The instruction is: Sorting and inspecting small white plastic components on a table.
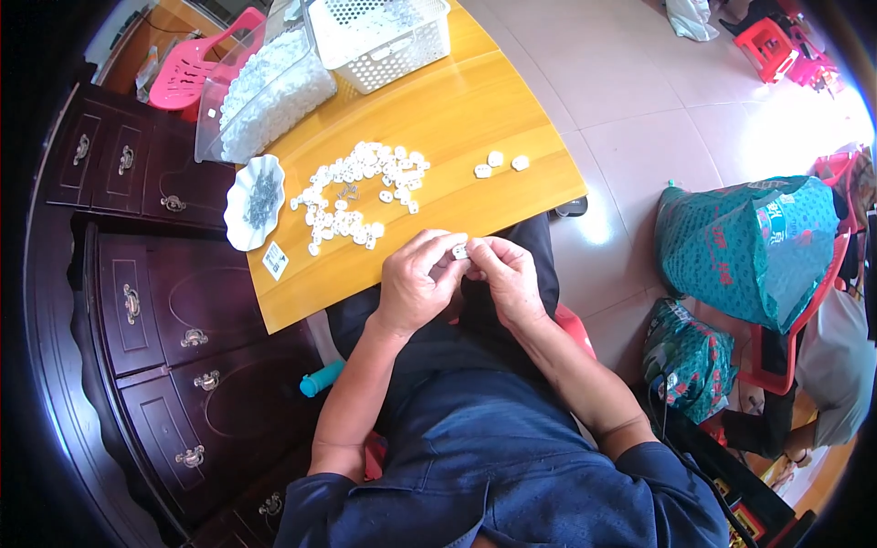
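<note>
While closed, hands (461, 274) pinch white piece (460, 250).

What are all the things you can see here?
table: one, yellow wood, centre.
small piece: one, white, pinched between both hands.
loose pieces: many, white, spread on table.
three pieces: white, apart to the right.
dish: one, white, holds small grey metal bits, table's left edge.
clear bin: one, full of white pieces, far left.
basket: one, white, far end.
cabinet: dark wood, left.
bags: two, green, floor right.
left hand: on the piece.
right hand: on the piece.
</note>
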Tool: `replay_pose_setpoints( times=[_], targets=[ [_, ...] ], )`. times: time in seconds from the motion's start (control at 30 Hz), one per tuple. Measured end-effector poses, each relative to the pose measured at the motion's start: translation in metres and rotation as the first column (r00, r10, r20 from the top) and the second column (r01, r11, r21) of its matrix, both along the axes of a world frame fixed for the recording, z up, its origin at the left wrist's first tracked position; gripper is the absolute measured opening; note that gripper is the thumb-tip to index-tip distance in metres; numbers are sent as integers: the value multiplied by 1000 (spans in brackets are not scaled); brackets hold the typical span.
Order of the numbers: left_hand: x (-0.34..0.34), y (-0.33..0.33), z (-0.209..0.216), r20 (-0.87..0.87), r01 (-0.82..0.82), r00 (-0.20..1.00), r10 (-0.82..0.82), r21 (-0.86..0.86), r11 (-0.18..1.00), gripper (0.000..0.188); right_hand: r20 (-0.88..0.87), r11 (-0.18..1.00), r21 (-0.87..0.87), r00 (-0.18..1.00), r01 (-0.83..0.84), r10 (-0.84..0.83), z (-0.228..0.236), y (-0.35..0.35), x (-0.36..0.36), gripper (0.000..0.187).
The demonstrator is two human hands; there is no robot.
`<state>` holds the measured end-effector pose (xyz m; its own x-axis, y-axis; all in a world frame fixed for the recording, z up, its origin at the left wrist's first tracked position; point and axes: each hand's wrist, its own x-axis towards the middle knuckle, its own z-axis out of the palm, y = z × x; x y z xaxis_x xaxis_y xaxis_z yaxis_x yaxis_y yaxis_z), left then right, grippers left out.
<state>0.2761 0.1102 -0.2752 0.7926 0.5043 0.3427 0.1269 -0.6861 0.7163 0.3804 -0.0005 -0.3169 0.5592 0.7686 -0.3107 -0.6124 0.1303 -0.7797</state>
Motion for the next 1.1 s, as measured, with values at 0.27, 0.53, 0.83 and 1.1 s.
replay_pose_setpoints(
  times=[0.27, 0.53, 0.83, 1.1],
  targets=[
    [25, 16, 10, -140, -131, 981, 135, 39, 991, 10, -104, 995, -31, 989, 99, -102, 5, -2, 3, 22],
    [78, 38, -15, -164, -181, 961, 222, 234, 955, 14, -113, 993, -3, 986, 121, -120, 4, -1, 5, 18],
    [83, 42, -11, -106, -161, 976, 188, 224, 961, 24, -117, 995, 25, 989, 96, -93, 4, -3, 6, 19],
    [-26, 102, -2, -127, -351, 909, 397, 283, 893, 16, -120, 998, 11, 991, 60, -58, 8, -3, 5, 18]
  ],
)
